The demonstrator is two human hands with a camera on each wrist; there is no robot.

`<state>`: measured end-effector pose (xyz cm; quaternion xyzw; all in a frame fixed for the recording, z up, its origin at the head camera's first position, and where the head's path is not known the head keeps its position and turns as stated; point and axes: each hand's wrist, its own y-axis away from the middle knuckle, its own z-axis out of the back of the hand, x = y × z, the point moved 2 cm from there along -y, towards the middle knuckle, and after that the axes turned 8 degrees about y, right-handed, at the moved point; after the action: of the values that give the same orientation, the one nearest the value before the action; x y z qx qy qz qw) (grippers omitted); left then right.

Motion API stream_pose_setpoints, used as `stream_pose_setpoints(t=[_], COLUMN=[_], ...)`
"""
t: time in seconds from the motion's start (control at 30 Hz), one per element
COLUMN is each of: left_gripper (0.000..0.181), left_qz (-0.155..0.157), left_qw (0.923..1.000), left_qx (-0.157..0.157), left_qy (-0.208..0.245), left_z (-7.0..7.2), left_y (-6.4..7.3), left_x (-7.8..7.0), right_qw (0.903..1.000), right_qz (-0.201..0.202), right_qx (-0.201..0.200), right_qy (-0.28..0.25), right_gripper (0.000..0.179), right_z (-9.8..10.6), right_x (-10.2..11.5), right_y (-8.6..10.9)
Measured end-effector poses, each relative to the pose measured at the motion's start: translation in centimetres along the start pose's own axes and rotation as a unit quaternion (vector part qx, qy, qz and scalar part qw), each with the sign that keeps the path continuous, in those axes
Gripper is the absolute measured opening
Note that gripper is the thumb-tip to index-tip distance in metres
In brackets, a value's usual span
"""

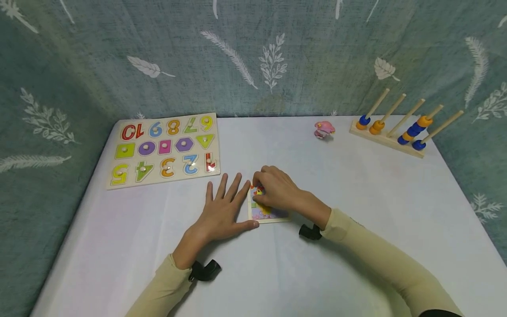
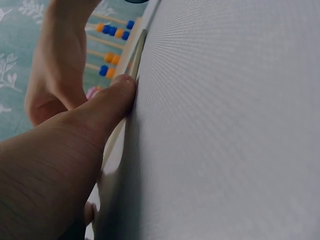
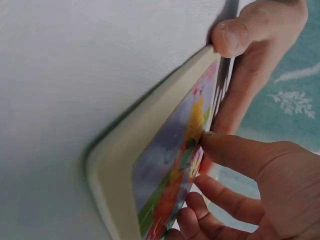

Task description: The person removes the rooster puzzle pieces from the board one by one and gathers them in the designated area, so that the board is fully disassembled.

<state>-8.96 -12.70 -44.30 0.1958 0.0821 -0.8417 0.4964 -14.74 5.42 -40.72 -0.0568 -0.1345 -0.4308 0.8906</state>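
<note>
A small square picture puzzle [image 1: 270,215] in a pale wooden frame lies flat on the table, between the hands. My left hand [image 1: 223,213] is spread beside it with straight fingers, palm down. In the left wrist view its thumb [image 2: 117,95] rests along the frame's edge; the index fingertip is right at the far left corner. My right hand [image 1: 279,189] arches over the puzzle with curled fingers, covering much of it. In the right wrist view the thumb and index finger pinch at a brightly coloured puzzle piece [image 3: 192,159] in the picture; the other fingers are bent beside them.
At the back left lies a wooden number-and-shape board [image 1: 170,146]. A pink toy figure [image 1: 325,129] stands at the back, right of the middle. Farther right is a peg stacker [image 1: 390,141] with blue and orange beads. A leaf-patterned cloth [image 1: 237,57] hangs behind the table.
</note>
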Motion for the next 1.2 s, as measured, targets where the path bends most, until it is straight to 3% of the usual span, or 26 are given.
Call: stream_pose_setpoints(t=[0.33,0.57,0.7,0.97,1.2], left_gripper=[0.103,0.104,0.104,0.105,0.106], left_qz=[0.001,0.002,-0.001,0.001,0.005], left_qw=[1.0,1.0,1.0,0.9999,0.9999], left_qx=[0.004,0.0,0.0,-0.005,0.001], left_qy=[0.004,0.0,0.008,0.009,0.009], left_z=[-0.2,0.0,-0.2,-0.1,-0.1], left_y=[-0.2,0.1,0.1,0.1,0.1], left_x=[-0.1,0.1,0.2,0.3,0.3], right_qw=[0.9999,0.9968,0.9954,0.9995,0.9996], right_qz=[-0.013,0.026,0.024,0.003,0.007], right_qx=[0.003,-0.039,-0.036,0.002,-0.001], right_qy=[0.006,0.066,0.085,0.033,0.026], right_gripper=[0.029,0.032,0.036,0.037,0.037], right_z=[0.1,0.0,0.0,0.0,0.1], right_x=[-0.1,0.7,0.8,0.7,0.8], right_y=[0.1,0.3,0.3,0.1,0.1])
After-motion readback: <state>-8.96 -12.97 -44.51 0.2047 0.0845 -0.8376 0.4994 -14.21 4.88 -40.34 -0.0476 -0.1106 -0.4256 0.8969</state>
